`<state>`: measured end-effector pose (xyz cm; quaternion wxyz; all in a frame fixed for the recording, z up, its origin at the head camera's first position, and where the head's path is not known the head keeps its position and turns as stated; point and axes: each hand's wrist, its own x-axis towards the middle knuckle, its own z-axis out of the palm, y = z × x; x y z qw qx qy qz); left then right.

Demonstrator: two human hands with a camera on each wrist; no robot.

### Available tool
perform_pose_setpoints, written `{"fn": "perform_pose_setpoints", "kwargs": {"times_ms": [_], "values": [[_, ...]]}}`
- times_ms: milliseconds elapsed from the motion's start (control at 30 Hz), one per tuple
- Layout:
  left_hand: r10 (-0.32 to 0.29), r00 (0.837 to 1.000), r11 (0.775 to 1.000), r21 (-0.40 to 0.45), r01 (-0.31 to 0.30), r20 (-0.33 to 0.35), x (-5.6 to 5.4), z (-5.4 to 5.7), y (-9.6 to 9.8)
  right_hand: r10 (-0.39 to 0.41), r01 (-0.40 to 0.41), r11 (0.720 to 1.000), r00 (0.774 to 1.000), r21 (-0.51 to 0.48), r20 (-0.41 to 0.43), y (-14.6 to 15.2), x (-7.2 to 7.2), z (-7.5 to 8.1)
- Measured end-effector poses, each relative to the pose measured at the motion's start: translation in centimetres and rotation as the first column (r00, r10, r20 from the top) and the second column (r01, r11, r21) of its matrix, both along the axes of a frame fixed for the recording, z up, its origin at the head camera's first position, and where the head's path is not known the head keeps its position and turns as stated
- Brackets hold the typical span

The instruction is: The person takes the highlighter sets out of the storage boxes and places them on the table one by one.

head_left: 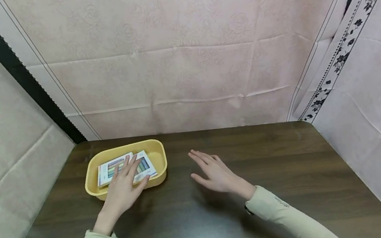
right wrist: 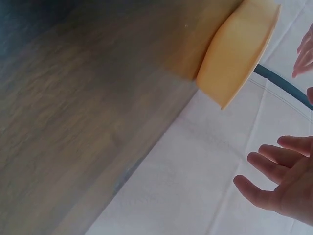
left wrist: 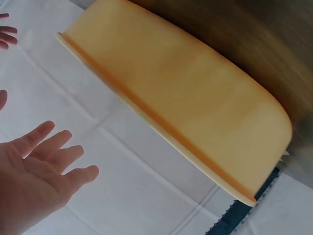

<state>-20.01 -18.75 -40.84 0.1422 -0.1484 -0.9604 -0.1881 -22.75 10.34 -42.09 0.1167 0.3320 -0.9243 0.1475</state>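
Your left hand (head_left: 123,190) spreads its fingers over the yellow tub (head_left: 159,157) at ten o'clock; your right hand (head_left: 218,175) holds nothing, fingers slightly apart. The cards (head_left: 149,168) inside look light, stiffish: pinch their three-o'clock edge

Left grip (head_left: 124,188) and right grip (head_left: 219,175) hover outstretched.

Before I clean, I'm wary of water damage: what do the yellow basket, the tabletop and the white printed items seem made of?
Yellow basket: probably plastic, smooth and satin, with a thin, even rim. Tabletop: wood or laminate, slightly glossy, with dark grain streaks and a soft reflection. White printed items: likely paper or card, from their flat printed faces; finish unclear.
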Motion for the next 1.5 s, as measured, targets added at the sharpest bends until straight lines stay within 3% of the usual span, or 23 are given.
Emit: {"fn": "perform_pose_setpoints", "kwargs": {"times_ms": [267, 667, 933, 1500], "values": [[0.045, 0.997, 0.998, 0.034, -0.043, -0.066, -0.3, 0.2, -1.5, 0.021, -0.018, 0.997, 0.999, -0.069, 0.045, -1.0, -0.5, 0.0], [0.081, 0.993, 0.993, 0.092, -0.072, -0.089, -0.7, 0.3, -3.6, 0.041, -0.034, 0.994, 0.997, -0.106, 0.064, -2.3, -0.8, 0.1], [0.107, 0.985, 0.992, 0.081, -0.097, -0.135, -0.8, 0.1, -5.1, 0.068, -0.049, 0.984, 0.992, -0.172, 0.106, -3.1, -0.7, 0.5], [0.176, 0.969, 0.977, 0.149, -0.151, -0.175, -2.0, -0.2, -8.8, 0.075, -0.006, 0.966, 0.964, -0.26, 0.254, -4.1, -1.1, 0.1]]}}
